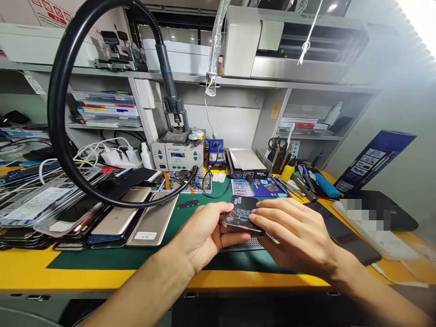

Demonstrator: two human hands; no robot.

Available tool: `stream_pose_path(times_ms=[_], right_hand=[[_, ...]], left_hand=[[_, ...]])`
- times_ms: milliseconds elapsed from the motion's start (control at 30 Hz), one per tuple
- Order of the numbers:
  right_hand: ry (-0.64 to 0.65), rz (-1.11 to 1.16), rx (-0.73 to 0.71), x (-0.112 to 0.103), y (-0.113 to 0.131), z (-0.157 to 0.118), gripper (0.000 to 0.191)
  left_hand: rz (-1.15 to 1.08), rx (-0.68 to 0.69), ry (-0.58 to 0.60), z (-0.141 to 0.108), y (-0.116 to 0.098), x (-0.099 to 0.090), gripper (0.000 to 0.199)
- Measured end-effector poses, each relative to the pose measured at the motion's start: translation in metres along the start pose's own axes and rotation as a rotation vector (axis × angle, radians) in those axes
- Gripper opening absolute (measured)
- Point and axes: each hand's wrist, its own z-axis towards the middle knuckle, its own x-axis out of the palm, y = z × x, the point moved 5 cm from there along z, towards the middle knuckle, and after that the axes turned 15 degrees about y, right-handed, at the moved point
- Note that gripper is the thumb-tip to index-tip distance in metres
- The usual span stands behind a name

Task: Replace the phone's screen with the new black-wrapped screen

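Note:
Above the front part of the green mat (122, 259), a small black slab that looks like a phone (240, 215) is in my hands. White print and line drawings cover its upper face, and a red mark shows near the front edge. My left hand (204, 231) grips it from the left, thumb on top and fingers underneath. From the right, my right hand (296, 231) lays its fingers over the upper face; its thumb is mostly hidden. Below the phone, a perforated metal-looking piece (243, 245) shows in part.
Several stacked phones (122, 213) cover the left side. A thick black hose (54, 100) loops in front of a hot-air station (179, 154). A parts tray (184, 181) sits behind the mat. At right are hand tools (289, 184), a dark tablet (344, 231) and a blue box (374, 159).

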Motion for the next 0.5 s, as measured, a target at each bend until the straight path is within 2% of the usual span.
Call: stream_pose_path(times_ms=[133, 267, 367, 500], right_hand=[[-0.024, 0.011, 0.001, 0.006, -0.005, -0.004, 0.029], [-0.018, 0.064, 0.098, 0.011, -0.007, -0.004, 0.031], [0.002, 0.082, 0.157, 0.011, -0.001, 0.0, 0.035], [-0.032, 0.043, 0.154, 0.008, 0.009, 0.008, 0.036]], left_hand=[[0.005, 0.077, -0.035, -0.008, -0.002, 0.004, 0.017], [-0.009, 0.175, -0.05, -0.009, -0.002, 0.004, 0.016], [-0.012, 0.267, -0.061, -0.009, 0.0, 0.004, 0.014], [-0.01, 0.391, -0.062, -0.011, 0.005, 0.008, 0.005]])
